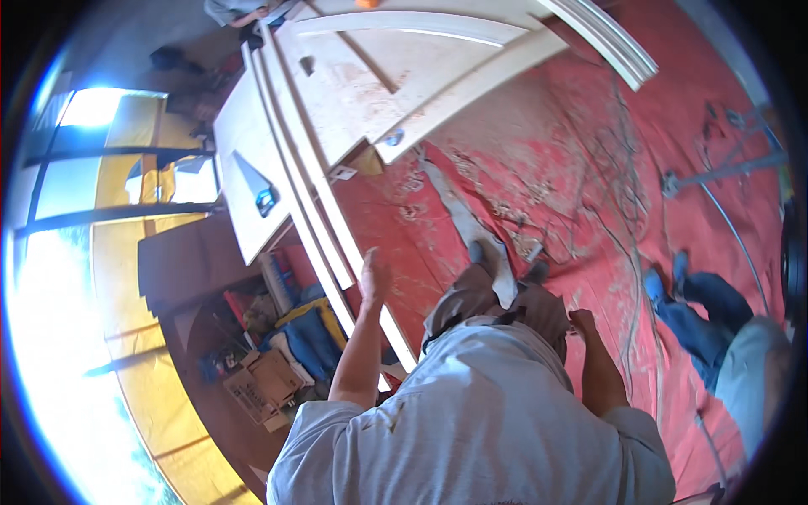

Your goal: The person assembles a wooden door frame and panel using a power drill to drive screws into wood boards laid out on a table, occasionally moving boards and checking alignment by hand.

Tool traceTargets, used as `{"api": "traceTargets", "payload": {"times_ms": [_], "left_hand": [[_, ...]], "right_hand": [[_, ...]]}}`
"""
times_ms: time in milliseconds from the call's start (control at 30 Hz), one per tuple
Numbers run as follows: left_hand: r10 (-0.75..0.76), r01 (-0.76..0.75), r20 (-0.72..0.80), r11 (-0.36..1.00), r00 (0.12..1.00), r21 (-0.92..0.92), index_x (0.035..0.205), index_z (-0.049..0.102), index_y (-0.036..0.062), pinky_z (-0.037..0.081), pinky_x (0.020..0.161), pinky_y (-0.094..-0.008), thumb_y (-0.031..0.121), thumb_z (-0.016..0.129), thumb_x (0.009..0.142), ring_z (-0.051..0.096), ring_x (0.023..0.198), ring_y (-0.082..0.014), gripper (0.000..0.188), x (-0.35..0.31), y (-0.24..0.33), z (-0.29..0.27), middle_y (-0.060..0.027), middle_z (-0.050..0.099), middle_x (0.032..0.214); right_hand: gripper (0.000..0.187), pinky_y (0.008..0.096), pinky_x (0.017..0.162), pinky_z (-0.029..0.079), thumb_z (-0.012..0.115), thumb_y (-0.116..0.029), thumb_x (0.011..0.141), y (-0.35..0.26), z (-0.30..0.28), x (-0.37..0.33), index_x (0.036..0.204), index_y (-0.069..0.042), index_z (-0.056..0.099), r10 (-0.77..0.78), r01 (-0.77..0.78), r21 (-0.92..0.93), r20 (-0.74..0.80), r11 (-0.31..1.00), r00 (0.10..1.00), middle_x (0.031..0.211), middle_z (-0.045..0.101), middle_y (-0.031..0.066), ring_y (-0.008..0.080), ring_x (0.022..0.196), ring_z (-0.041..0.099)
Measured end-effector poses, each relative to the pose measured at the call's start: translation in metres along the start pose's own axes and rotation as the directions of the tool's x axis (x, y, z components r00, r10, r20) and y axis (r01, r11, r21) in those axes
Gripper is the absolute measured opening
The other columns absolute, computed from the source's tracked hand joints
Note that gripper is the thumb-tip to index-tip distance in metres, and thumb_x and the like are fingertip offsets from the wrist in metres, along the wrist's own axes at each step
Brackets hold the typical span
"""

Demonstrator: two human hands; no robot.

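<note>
My left hand [375, 279] is at the right edge of a long white trim strip [338, 215], its thumb upward along the strip and its other fingers mostly hidden; it appears closed on the strip. The strip slants from the far left across a pale work board [244, 126] and past its near edge toward me. A second, narrower strip [293, 181] runs alongside it. Beside my right thigh, my right hand [581, 321] is closed; whatever it holds, if anything, is too small to make out.
A handsaw [266, 200] with a teal handle lies on the board's left part. Curved white mouldings [408, 25] lie at the back. Below left are a cardboard box [268, 383] and blue cloth [310, 341]. Debris and cables cover red sheeting [581, 210]. Another person's legs [707, 316] are at right.
</note>
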State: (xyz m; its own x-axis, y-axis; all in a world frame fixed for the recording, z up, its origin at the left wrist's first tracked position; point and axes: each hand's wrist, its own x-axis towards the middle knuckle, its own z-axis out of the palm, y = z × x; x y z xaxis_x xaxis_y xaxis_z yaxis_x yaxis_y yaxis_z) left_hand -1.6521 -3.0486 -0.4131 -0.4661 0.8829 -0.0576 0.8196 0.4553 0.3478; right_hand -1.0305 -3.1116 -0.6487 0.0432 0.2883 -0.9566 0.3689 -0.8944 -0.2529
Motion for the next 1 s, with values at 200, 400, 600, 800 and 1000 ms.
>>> {"api": "traceTargets", "payload": {"times_ms": [200,400,600,800,1000], "left_hand": [[-0.017,0.08,0.558,0.993,0.829,-0.089,0.128,0.067,0.0114,0.056,0.088,-0.052,0.022,0.065,0.089,0.07,0.102,-0.0445,0.041,0.018,0.073,0.084,-0.0239,0.073,0.103],[0.137,0.007,0.804,0.985,0.578,-0.173,0.134,0.062,0.012,0.056,0.086,-0.0543,0.03,0.069,0.088,0.07,0.105,-0.0469,0.05,-0.043,0.054,0.213,-0.0273,0.073,0.108],[0.197,-0.094,0.852,0.98,0.484,-0.173,0.141,0.056,0.0092,0.053,0.097,-0.0501,0.036,0.071,0.091,0.066,0.117,-0.0426,0.059,-0.082,0.013,0.287,-0.0226,0.071,0.124],[0.047,0.012,0.847,0.998,0.529,-0.063,0.139,0.058,0.012,0.055,0.094,-0.0462,0.032,0.07,0.094,0.07,0.112,-0.0358,0.051,-0.073,0.03,0.358,-0.0176,0.072,0.122],[0.092,0.319,0.888,0.912,0.451,-0.257,0.136,0.06,0.0084,0.057,0.088,-0.0395,0.027,0.065,0.099,0.074,0.102,-0.029,0.041,-0.084,0.063,0.506,-0.0156,0.073,0.118]], "right_hand": [[0.02,0.0389,0.048,0.052,0.066,-0.03,0.096,-0.001,-0.007,0.05,0.09,-0.011,0.061,-0.165,0.163,0.437,-0.035,0.885,0.986,0.069,0.061,0.0035,0.0207,0.055,0.063],[0.023,0.0321,0.053,0.051,0.064,-0.027,0.102,-0.116,0.035,-0.01,0.091,-0.007,0.063,-0.175,0.17,0.356,-0.02,0.919,0.984,0.071,0.063,0.0037,0.0148,0.058,0.06],[0.027,0.0331,0.056,0.052,0.061,-0.034,0.104,-0.146,0.104,0.089,0.105,-0.007,0.069,-0.194,0.195,0.002,-0.066,0.981,0.979,0.075,0.066,0.0041,0.0161,0.066,0.066],[0.037,0.0529,0.086,0.054,0.054,-0.035,0.101,-0.137,0.155,0.297,0.102,-0.001,0.072,-0.332,0.314,-0.433,0.036,0.845,0.943,0.1,0.072,0.0252,0.0443,0.097,0.07],[0.035,0.0529,0.091,0.055,0.05,-0.024,0.1,-0.109,0.147,0.528,0.105,0.004,0.07,-0.694,0.517,-0.719,0.066,0.465,0.717,0.109,0.069,0.0264,0.0424,0.1,0.069]]}}
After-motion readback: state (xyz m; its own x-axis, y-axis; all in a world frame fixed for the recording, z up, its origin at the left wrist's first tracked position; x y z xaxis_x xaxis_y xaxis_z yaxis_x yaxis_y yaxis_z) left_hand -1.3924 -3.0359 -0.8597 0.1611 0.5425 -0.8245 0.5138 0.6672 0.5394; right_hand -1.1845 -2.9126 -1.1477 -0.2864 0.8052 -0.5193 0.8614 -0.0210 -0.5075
